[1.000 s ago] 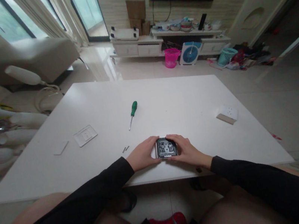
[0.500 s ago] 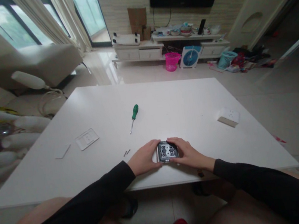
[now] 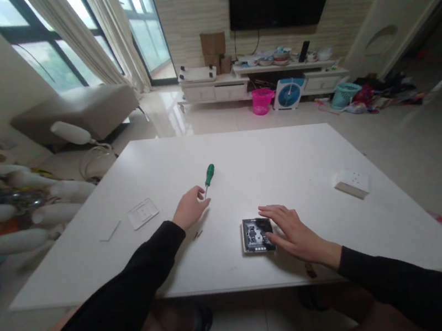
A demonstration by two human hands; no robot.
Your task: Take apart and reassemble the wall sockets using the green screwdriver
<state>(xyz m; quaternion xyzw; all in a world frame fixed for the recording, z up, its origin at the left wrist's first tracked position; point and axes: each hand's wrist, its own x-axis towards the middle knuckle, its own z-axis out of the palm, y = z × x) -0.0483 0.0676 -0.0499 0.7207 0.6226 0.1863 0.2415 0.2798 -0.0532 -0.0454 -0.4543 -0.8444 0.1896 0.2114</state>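
Near the front edge of the worktop (image 3: 278,156), unit (image 3: 252,237) lying flat, right hand (image 3: 299,234) spread over its right side. Left hand (image 3: 188,208), narrow, at the shaft of the screwdriver (image 3: 209,174); can't tell if gripping. Handle likely gives surer control; unit best steadied by rim.

Screwdriver handle (image 3: 209,174) just beyond left fingers (image 3: 200,190): green, looks like smooth plastic, slight sheen. Shaft (image 3: 207,192) at those fingers: bare metal, thin highlight. Small screws (image 3: 198,234) just nearer than left fingers: dull metal look. Square module (image 3: 253,236) under right fingers (image 3: 269,211): black plastic look, moulded relief, glossy patches. Frame plate (image 3: 143,213) left of left fingers: pale smooth plastic. White box (image 3: 352,182) well right of right fingers: smooth plastic look. Tabletop (image 3: 271,163) under all: white, smooth, soft sheen. Sleeves (image 3: 138,276) behind fingers: matt black cloth.
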